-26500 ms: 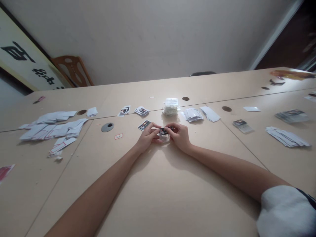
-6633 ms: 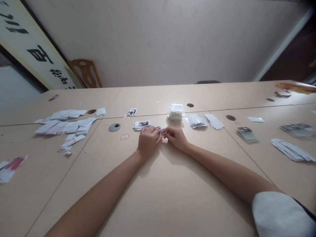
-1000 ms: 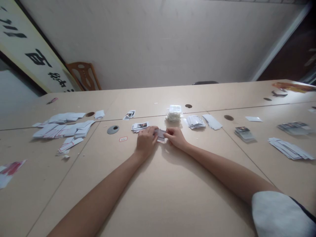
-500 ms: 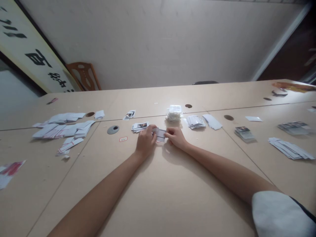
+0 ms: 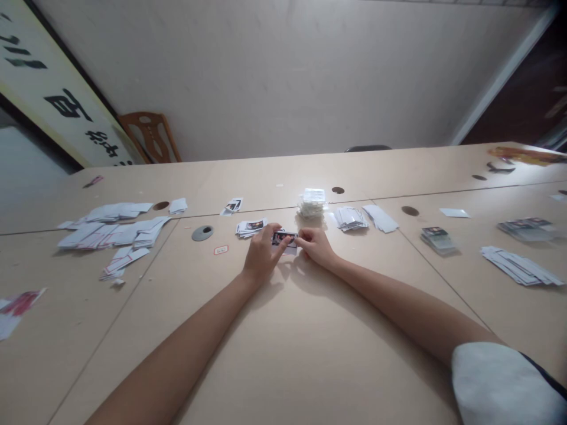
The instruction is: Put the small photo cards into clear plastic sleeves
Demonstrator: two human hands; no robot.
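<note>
A small photo card (image 5: 280, 238) with a dark picture lies between my hands, over a white card (image 5: 290, 250). My left hand (image 5: 262, 251) grips the photo card with its thumb across the face. Closed in a pinch, my right hand (image 5: 317, 247) has hold of the white card's right edge. Whether the white card is paper or a sleeve I cannot tell. Just left of my left hand is a pile of photo cards (image 5: 251, 228). Beyond my right hand stands a stack of clear plastic sleeves (image 5: 312, 203).
White paper strips (image 5: 110, 233) lie spread at the left. Right of the sleeves are white cards (image 5: 351, 218) and blank slips (image 5: 381, 218). Farther right sit a filled sleeve stack (image 5: 439, 241) and more strips (image 5: 520, 265). A grommet (image 5: 202, 232) is set into the table (image 5: 283, 348).
The photo card now shows over the white card, and my left thumb has come down onto it. My right hand has stayed nearly in place.
</note>
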